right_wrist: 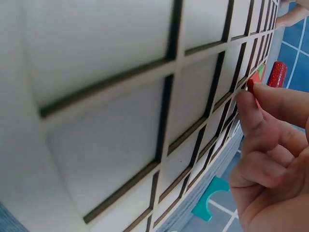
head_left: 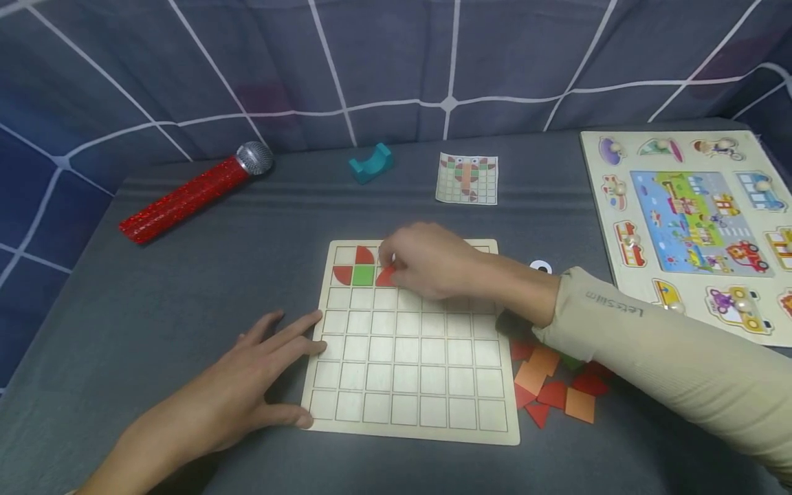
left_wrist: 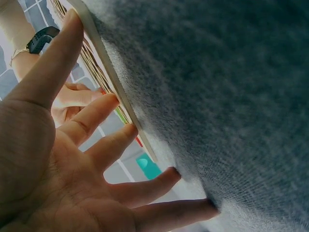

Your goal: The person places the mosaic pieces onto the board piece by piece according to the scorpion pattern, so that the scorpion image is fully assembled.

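Note:
A pale wooden grid board (head_left: 406, 357) lies flat on the table. Its upper left cells hold a red quarter-circle piece (head_left: 364, 255), another red piece (head_left: 343, 275), a green square (head_left: 363, 275) and a further red piece (head_left: 385, 277). Over the top rows, my right hand (head_left: 433, 261) pinches a small red piece (right_wrist: 250, 86) between thumb and finger; the palm hides the cells beneath. My left hand (head_left: 247, 385) spreads its fingers at the board's left edge, thumb at the lower corner and some fingertips touching the side.
Loose orange squares (head_left: 579, 405) and red pieces (head_left: 553, 394) lie right of the board, partly under the right sleeve. Behind stand a small pattern card (head_left: 467, 180) and a teal holder (head_left: 372, 163). A red microphone (head_left: 192, 196) lies left, a picture puzzle (head_left: 699, 220) right.

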`<act>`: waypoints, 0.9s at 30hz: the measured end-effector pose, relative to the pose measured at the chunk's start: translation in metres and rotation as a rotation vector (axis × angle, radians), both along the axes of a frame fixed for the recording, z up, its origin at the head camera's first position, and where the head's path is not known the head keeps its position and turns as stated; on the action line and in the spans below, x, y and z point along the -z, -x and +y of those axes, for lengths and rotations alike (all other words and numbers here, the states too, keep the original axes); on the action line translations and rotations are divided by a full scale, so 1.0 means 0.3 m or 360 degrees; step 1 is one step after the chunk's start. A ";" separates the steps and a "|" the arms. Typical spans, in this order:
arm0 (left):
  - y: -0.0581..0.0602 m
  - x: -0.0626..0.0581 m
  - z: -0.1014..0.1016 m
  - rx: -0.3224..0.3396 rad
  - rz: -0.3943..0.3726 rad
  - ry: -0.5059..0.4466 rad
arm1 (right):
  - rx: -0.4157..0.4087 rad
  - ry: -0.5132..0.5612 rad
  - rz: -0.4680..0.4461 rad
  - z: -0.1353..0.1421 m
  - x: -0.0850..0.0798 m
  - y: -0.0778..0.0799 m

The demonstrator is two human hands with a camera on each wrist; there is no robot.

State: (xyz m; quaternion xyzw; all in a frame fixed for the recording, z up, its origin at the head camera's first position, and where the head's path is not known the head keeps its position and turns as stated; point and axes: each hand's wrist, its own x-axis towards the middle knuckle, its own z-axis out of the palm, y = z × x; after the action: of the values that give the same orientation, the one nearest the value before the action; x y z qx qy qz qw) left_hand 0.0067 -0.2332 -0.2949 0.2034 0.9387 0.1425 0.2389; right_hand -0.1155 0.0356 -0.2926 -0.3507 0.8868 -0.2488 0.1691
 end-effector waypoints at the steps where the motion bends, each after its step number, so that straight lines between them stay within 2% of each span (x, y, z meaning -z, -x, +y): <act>1: 0.000 0.000 0.000 -0.0002 -0.0004 0.0001 | -0.0011 -0.0012 0.0015 -0.002 -0.001 0.000; 8: 0.002 -0.001 0.002 -0.0013 -0.0019 0.0008 | -0.0043 -0.0072 0.0058 -0.004 -0.010 -0.005; 14: 0.000 -0.003 0.003 0.0018 0.0038 -0.0005 | -0.0078 -0.0075 0.0102 -0.006 -0.006 -0.005; 20: -0.003 -0.001 0.004 0.0033 0.0075 -0.0008 | -0.0116 -0.0089 0.0070 -0.008 -0.010 -0.009; 27: -0.002 -0.003 0.004 0.0023 0.0057 0.0002 | -0.0128 -0.0089 0.0064 -0.003 -0.008 -0.010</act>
State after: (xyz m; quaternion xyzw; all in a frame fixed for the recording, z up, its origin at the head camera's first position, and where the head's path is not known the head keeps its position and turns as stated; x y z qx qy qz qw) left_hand 0.0074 -0.2321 -0.2940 0.2127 0.9415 0.1365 0.2232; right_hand -0.1124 0.0347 -0.2902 -0.3862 0.8818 -0.2098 0.1708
